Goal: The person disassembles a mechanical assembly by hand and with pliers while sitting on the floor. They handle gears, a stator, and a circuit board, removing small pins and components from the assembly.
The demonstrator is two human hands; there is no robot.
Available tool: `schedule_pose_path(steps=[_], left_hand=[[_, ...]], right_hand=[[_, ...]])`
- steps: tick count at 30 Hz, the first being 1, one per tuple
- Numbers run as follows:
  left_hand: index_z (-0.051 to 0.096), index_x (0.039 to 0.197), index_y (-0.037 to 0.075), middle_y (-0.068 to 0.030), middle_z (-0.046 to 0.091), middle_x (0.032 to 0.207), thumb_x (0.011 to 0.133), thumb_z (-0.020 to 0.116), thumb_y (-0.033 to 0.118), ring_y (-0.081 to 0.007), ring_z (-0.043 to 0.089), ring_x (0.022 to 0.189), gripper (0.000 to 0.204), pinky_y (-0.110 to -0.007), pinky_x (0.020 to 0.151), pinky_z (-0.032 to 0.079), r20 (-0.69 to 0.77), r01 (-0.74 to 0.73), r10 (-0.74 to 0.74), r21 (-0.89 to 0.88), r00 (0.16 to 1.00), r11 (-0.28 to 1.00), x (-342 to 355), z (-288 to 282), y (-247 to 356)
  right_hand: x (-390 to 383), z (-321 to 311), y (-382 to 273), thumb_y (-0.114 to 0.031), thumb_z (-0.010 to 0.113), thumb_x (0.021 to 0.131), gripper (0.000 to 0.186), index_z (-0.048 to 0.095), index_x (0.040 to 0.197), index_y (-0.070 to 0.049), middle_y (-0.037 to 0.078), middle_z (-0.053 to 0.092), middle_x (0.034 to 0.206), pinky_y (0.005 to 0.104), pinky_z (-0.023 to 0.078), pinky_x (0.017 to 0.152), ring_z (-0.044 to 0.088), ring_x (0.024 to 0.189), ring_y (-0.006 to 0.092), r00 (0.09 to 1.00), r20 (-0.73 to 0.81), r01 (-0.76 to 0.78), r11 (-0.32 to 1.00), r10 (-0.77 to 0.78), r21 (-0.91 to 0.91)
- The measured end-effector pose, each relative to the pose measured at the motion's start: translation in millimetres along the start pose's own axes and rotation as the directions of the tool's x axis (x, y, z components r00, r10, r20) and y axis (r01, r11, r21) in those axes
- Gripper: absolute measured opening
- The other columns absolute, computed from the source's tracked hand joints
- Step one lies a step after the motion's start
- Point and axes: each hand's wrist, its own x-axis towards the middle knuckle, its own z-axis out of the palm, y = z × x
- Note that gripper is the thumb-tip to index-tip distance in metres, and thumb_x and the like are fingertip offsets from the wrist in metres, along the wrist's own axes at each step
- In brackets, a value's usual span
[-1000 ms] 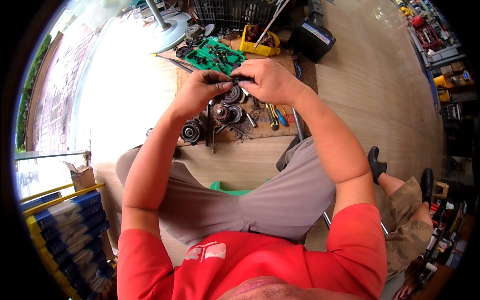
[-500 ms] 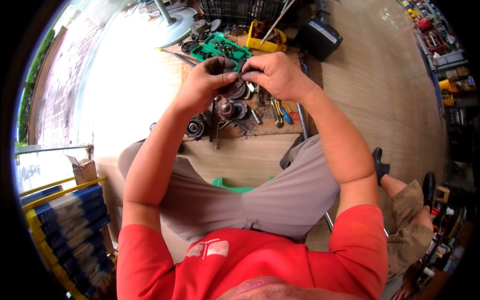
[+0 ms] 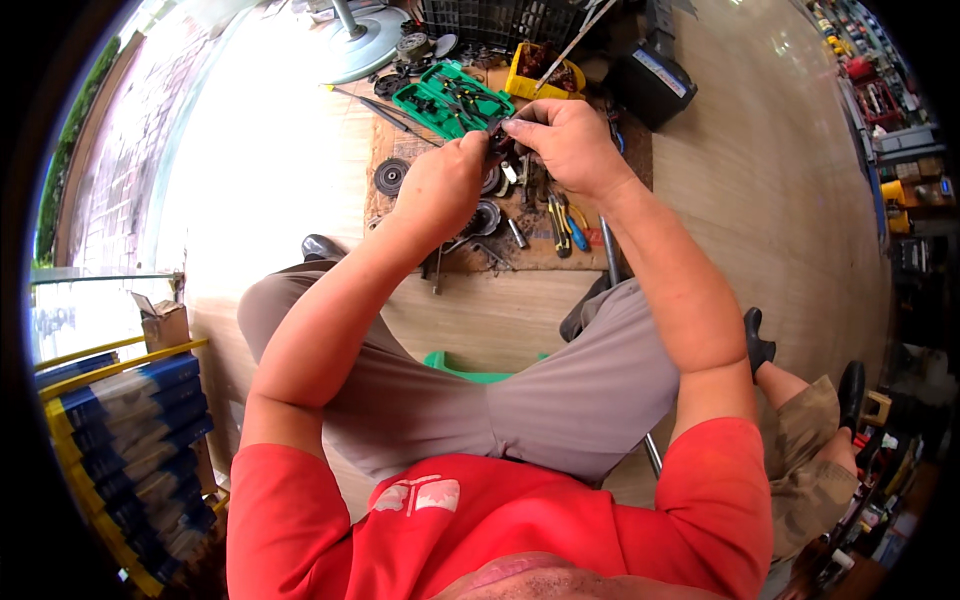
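Over the far part of a stained cardboard mat, my two hands meet at a small dark part, too small to name. My left hand is closed around it, back turned up, fingers partly hidden. From the right, my right hand pinches at the same part with thumb and forefinger. Just beyond lies an open green tool case with black tools. Under and near my hands are a dark round part, a metal socket, yellow-handled pliers and a blue-handled tool.
A yellow bin of reddish-brown parts, a black battery and a black crate stand at the far side. A round stand base is far left. Another person's legs are at right, stacked blue boxes at lower left.
My left hand has moved right and turned its back up, closing round the dark part. My right hand has shifted slightly right. The dark round part at left now shows uncovered.
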Motion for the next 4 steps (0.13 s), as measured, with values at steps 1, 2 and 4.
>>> schedule_pose_path(steps=[1,2,4], left_hand=[[0.053,0.115,0.002,-0.0239,0.065,0.083,0.091,0.059,0.016,-0.0429,0.062,0.076,0.028,-0.051,0.067,0.048,0.004,-0.002,0.002,0.029,1.0,1.0,-0.1,2.5,-2.3],[0.052,0.11,0.002,-0.0229,0.065,0.083,0.091,0.058,0.017,-0.0417,0.063,0.076,0.025,-0.05,0.066,0.049,-0.008,-0.006,0.006,0.034,1.0,0.999,0.4,4.9,-4.2],[0.049,0.101,0.003,-0.0211,0.066,0.084,0.093,0.056,0.02,-0.0393,0.064,0.074,0.02,-0.048,0.064,0.051,-0.033,-0.019,0.02,0.04,0.999,0.999,3.5,10.1,-5.7]], right_hand=[[0.1,3.5,-0.3,-0.02,0.069,0.086,0.02,0.07,0.091,-0.001,0.007,0.068,0.074,0.0308,0.049,0.062,0.061,0.064,0.0127,0.999,-0.002,-0.048,0.993,0.048,0.111],[0.4,5.4,-0.7,-0.019,0.069,0.086,0.019,0.071,0.092,-0.001,0.006,0.069,0.076,0.0304,0.05,0.062,0.061,0.064,0.0116,0.995,0.001,-0.095,0.971,0.097,0.221],[2.2,2.8,-1.8,-0.021,0.07,0.087,0.02,0.07,0.102,-0.007,0.008,0.07,0.082,0.0335,0.054,0.065,0.062,0.065,0.0148,0.984,0.054,-0.18,0.929,0.171,0.323]])
